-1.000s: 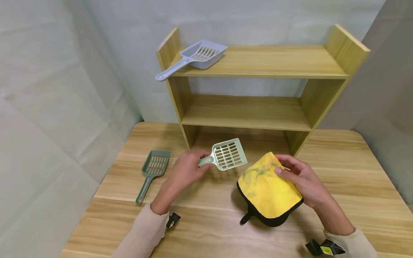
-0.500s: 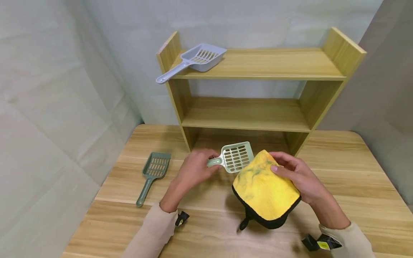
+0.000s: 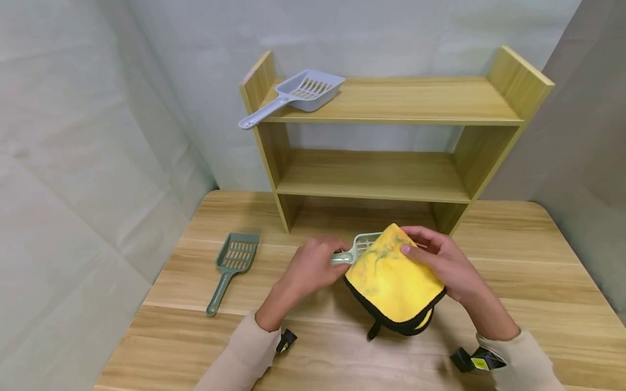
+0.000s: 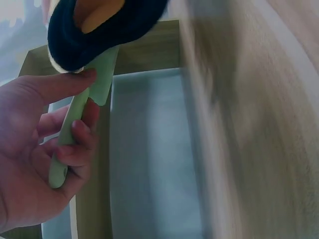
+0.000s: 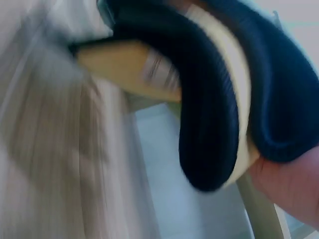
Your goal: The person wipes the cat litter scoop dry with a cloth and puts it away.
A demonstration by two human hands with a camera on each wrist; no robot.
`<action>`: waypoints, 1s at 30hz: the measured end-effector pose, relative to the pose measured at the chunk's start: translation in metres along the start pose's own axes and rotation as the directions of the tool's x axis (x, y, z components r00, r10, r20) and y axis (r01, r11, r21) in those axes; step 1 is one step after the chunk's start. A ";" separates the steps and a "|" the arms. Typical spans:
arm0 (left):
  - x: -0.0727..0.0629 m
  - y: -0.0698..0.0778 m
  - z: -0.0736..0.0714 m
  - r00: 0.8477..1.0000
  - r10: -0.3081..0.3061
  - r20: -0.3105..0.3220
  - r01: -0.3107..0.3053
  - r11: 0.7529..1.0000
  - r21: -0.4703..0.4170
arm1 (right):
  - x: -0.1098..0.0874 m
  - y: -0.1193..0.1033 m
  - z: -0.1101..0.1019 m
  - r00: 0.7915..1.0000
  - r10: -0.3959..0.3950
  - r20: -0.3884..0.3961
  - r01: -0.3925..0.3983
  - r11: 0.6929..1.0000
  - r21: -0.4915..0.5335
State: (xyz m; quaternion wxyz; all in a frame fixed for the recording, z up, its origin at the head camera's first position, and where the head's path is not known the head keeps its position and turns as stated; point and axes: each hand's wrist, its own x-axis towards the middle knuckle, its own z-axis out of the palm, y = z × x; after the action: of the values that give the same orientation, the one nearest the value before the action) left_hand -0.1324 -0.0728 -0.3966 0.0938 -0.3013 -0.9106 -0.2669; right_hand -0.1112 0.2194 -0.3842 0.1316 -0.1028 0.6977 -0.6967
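My left hand (image 3: 315, 266) grips the handle of a light green litter scoop (image 3: 361, 243), its slotted head pointing right. In the left wrist view the fingers curl round the scoop's green handle (image 4: 70, 132). A yellow cloth with black edging (image 3: 396, 277) hangs folded from my right hand (image 3: 442, 260), which pinches it between thumb and fingers. The cloth lies over the front of the scoop's head and hides most of it. Blurred dark folds of the cloth (image 5: 209, 109) fill the right wrist view; only part of the right hand shows there.
A dark green litter scoop (image 3: 237, 253) lies on the wooden table (image 3: 171, 309) to the left. At the back stands a wooden shelf (image 3: 376, 174). A lavender litter scoop (image 3: 313, 89) rests on its top board, handle jutting past the left front edge.
My left hand has carried the light green scoop rightward and slightly down. My right hand has brought the cloth a little left, and it has come to cover most of the scoop's head.
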 end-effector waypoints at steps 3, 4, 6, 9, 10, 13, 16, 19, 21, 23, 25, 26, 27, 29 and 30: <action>-0.001 0.001 0.001 1.000 0.012 -0.007 -0.012 1.000 -0.006 | 0.005 0.003 0.002 0.994 -0.044 -0.099 0.025 0.982 -0.186; -0.001 0.001 0.002 1.000 0.014 -0.007 -0.014 1.000 -0.005 | 0.006 0.004 0.003 0.989 -0.073 -0.128 0.036 0.964 -0.264; -0.002 0.002 0.001 1.000 0.016 -0.001 -0.016 1.000 -0.008 | 0.008 0.006 0.004 0.974 -0.148 -0.174 0.062 0.905 -0.422; -0.003 0.003 0.000 1.000 0.026 0.005 -0.026 1.000 -0.004 | 0.011 0.009 0.007 0.939 -0.273 -0.208 0.101 0.800 -0.592; -0.003 0.003 0.000 1.000 0.029 0.007 -0.029 1.000 -0.001 | 0.012 0.010 0.008 0.926 -0.313 -0.210 0.116 0.766 -0.632; -0.004 0.004 0.000 0.999 0.035 0.009 -0.035 0.999 0.002 | 0.016 0.017 0.013 0.885 -0.421 -0.199 0.161 0.678 -0.717; -0.005 0.005 0.001 1.000 0.027 0.011 -0.027 1.000 0.010 | 0.020 0.023 0.019 0.855 -0.488 -0.175 0.193 0.613 -0.766; -0.006 0.007 0.003 1.000 0.013 0.013 -0.014 1.000 0.022 | 0.021 0.026 0.025 0.842 -0.513 -0.168 0.203 0.590 -0.781; -0.006 0.008 0.004 1.000 0.002 0.013 -0.002 1.000 0.024 | 0.021 0.027 0.029 0.844 -0.510 -0.165 0.205 0.592 -0.779; -0.005 0.010 0.006 1.000 -0.004 0.011 0.004 1.000 0.027 | 0.022 0.027 0.032 0.849 -0.503 -0.161 0.208 0.598 -0.774; -0.004 0.011 0.008 1.000 -0.013 0.010 0.013 1.000 0.025 | 0.023 0.027 0.035 0.854 -0.498 -0.153 0.215 0.605 -0.766; -0.003 0.012 0.008 1.000 -0.018 0.011 0.018 0.999 0.027 | 0.023 0.027 0.036 0.855 -0.497 -0.149 0.222 0.611 -0.760; -0.001 0.013 0.009 1.000 -0.022 0.011 0.021 0.999 0.030 | 0.024 0.027 0.038 0.856 -0.496 -0.146 0.228 0.616 -0.754; 0.001 0.013 0.010 0.999 -0.029 0.013 0.029 0.999 0.038 | 0.026 0.026 0.039 0.854 -0.501 -0.143 0.239 0.622 -0.746; 0.003 0.014 0.010 0.999 -0.034 0.013 0.033 0.999 0.043 | 0.027 0.025 0.040 0.853 -0.501 -0.144 0.242 0.626 -0.742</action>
State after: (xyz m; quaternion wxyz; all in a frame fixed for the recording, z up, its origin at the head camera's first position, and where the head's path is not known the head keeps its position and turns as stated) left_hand -0.1263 -0.0562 -0.3984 0.0894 -0.2857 -0.9216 -0.2469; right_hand -0.1228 0.1730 -0.4101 -0.1880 -0.1682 0.8821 -0.3979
